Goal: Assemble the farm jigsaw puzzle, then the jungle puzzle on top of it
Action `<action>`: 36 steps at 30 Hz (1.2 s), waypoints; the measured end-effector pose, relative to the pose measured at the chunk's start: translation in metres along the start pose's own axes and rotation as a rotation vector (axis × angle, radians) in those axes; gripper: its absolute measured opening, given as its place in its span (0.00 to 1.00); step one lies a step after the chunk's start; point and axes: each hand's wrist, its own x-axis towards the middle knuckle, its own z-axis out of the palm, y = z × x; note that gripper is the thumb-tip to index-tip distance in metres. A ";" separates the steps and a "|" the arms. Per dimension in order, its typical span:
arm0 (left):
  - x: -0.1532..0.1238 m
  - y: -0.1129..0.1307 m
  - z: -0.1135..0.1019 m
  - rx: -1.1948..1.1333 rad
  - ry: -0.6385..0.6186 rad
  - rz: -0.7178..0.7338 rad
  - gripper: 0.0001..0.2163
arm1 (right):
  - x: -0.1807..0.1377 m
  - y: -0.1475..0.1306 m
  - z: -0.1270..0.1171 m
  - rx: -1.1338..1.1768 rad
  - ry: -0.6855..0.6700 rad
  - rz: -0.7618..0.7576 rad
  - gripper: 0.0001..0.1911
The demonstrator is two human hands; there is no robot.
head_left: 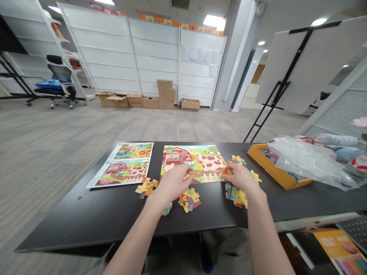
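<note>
Farm jigsaw (210, 162): lay flat on the black tabletop (91, 217), close to its far edge, barn at left and spotted cow at right. Left hand (174, 181): hung over the near-left part, fingers released and loosely bent, with a gap to the thumb; impossible to tell whether touching. Right hand (239, 177): was at the right edge, fingers close around an orange patch; could not be told whether grasping a piece or only touching.

Printed sheet (126, 168): lay left of the jigsaw, parted from it by a narrow dark strip. Left cluster of pieces (147, 187): sat just by the sheet's near-right corner. Middle cluster (189, 200): lay between the forearms, near the jigsaw's near edge. Right cluster (237, 194): lay partly hidden beneath the right hand and wrist. Orange tray (295, 184): crowded that side, heaped with clear plastic (304, 158). Gave broadest room for moving toward the tabletop's left end, then between the middle and right clusters.
</note>
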 end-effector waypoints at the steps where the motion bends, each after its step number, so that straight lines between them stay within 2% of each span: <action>1: 0.000 0.000 0.000 0.003 0.000 0.001 0.10 | 0.000 0.000 0.001 0.000 0.012 0.010 0.12; 30: -0.001 0.000 -0.001 0.077 -0.024 -0.018 0.11 | 0.002 0.000 0.003 -0.027 -0.002 0.067 0.16; 36: -0.003 0.002 -0.011 0.100 -0.031 -0.044 0.12 | 0.001 -0.003 0.000 -0.028 -0.030 0.092 0.16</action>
